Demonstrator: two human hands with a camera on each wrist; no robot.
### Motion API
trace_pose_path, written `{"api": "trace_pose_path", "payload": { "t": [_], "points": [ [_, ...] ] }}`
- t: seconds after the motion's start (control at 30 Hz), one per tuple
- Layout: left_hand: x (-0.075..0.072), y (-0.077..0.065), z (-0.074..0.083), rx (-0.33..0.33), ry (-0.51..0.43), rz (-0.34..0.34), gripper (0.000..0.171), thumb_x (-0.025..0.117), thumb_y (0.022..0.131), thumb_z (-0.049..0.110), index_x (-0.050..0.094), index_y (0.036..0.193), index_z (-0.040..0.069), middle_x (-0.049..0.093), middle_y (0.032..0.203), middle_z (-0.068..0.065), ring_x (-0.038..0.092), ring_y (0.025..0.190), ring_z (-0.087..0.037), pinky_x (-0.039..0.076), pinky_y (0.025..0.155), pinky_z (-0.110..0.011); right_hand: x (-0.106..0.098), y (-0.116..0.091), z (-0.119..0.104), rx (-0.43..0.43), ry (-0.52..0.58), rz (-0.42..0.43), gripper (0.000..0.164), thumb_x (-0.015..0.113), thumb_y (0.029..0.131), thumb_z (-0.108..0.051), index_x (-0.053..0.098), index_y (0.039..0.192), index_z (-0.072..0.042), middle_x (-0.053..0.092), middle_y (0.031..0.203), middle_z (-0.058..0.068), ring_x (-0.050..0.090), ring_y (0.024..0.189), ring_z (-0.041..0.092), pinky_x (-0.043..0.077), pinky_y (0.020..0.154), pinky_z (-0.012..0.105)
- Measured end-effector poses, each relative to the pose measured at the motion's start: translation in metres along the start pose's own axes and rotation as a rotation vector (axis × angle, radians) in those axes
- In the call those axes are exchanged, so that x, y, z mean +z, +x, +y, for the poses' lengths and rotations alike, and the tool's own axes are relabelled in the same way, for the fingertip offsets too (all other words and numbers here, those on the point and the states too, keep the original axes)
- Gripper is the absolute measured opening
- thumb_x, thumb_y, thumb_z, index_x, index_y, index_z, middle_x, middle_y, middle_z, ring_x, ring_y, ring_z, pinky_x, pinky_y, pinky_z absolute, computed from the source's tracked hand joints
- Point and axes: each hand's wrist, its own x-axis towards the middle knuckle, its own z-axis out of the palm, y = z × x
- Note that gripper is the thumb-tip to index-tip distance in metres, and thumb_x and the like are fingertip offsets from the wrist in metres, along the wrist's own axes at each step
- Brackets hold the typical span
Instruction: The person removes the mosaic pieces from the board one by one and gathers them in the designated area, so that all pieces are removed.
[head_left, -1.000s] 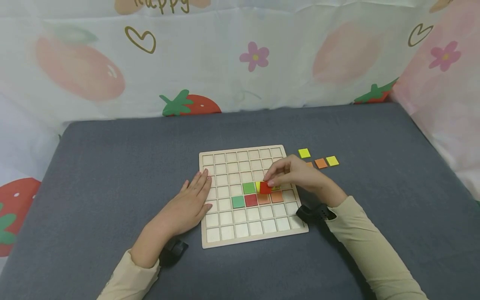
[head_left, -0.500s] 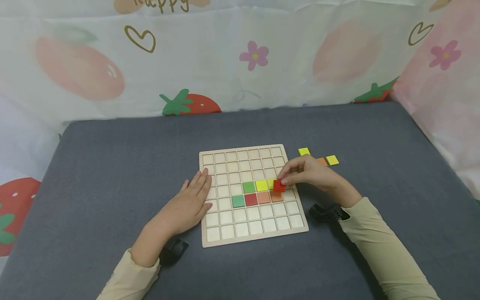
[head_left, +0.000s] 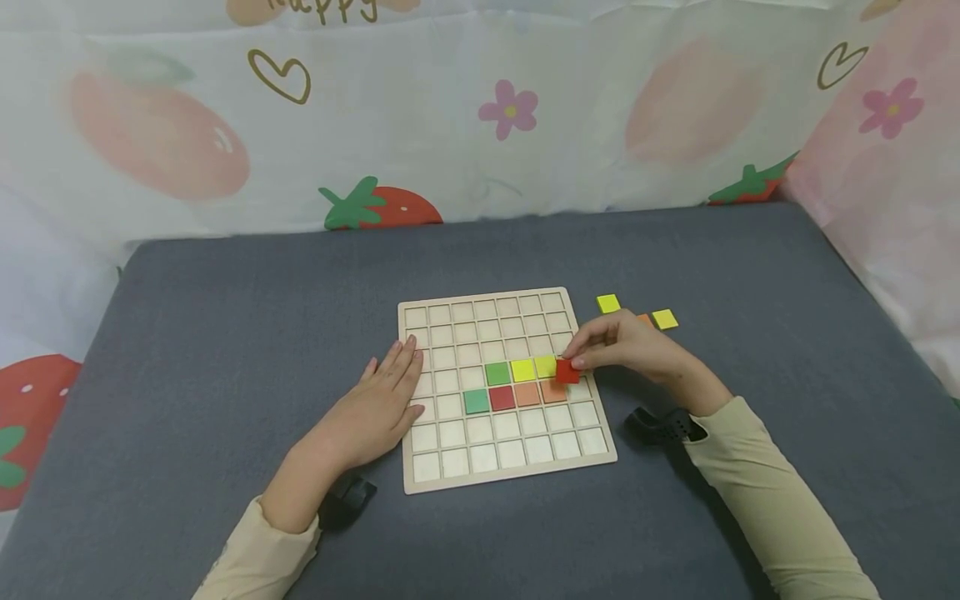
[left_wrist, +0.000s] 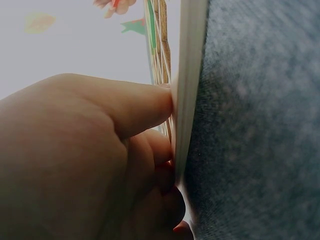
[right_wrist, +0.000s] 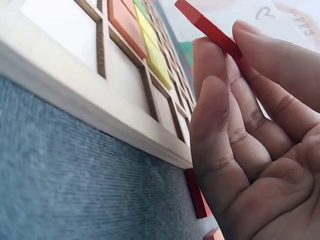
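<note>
A square wooden grid board (head_left: pixel 510 477) lies on the table, with several coloured tiles set in its middle cells. In the upper of the two filled rows are a green tile (head_left: pixel 497 374) and two yellow ones; below are a teal tile (head_left: pixel 476 402), a dark red tile (head_left: pixel 502 398) and two orange ones. My right hand (head_left: pixel 626 346) pinches a red tile (head_left: pixel 567 372) between thumb and fingers. In the right wrist view that tile (right_wrist: pixel 207 27) is raised above the board. With straight fingers, my left hand (head_left: pixel 378 417) rests on the board's left edge.
Beyond the board's right edge lie a yellow tile (head_left: pixel 608 303), a second yellow tile (head_left: pixel 664 319) and a partly hidden orange tile (head_left: pixel 644 319). The right wrist view also shows a red tile (right_wrist: pixel 196 195) on the grey cloth (head_left: pixel 262 333). A printed curtain (head_left: pixel 570 167) hangs behind the table.
My right hand has carried the red tile rightward over the board, uncovering the yellow tiles and then the right orange one. The left hand has stayed put.
</note>
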Motion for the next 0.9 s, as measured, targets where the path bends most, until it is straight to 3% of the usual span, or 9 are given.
{"api": "trace_pose_path", "payload": {
  "t": [0.33, 0.9],
  "points": [
    [0.002, 0.0, -0.001, 0.008, 0.007, 0.003, 0.062, 0.047, 0.099, 0.023, 0.02, 0.146, -0.009, 0.009, 0.154, -0.022, 0.006, 0.142, -0.033, 0.016, 0.111, -0.054, -0.008, -0.005, 0.005, -0.09, 0.005, 0.008, 0.011, 0.066, 0.084, 0.004, 0.068, 0.093, 0.01, 0.07, 0.084, 0.001, 0.06, 0.07, 0.013, 0.053, 0.065, 0.028],
    [0.0, -0.001, -0.001, 0.014, -0.001, -0.006, 0.062, 0.047, 0.099, 0.022, 0.02, 0.146, -0.009, 0.009, 0.154, -0.022, 0.007, 0.142, -0.034, 0.016, 0.111, -0.054, -0.024, -0.016, 0.006, -0.036, -0.041, 0.074, 0.008, 0.066, 0.086, -0.001, 0.072, 0.091, -0.001, 0.07, 0.082, 0.0, 0.061, 0.073, 0.014, 0.053, 0.068, 0.029]
  ]
}}
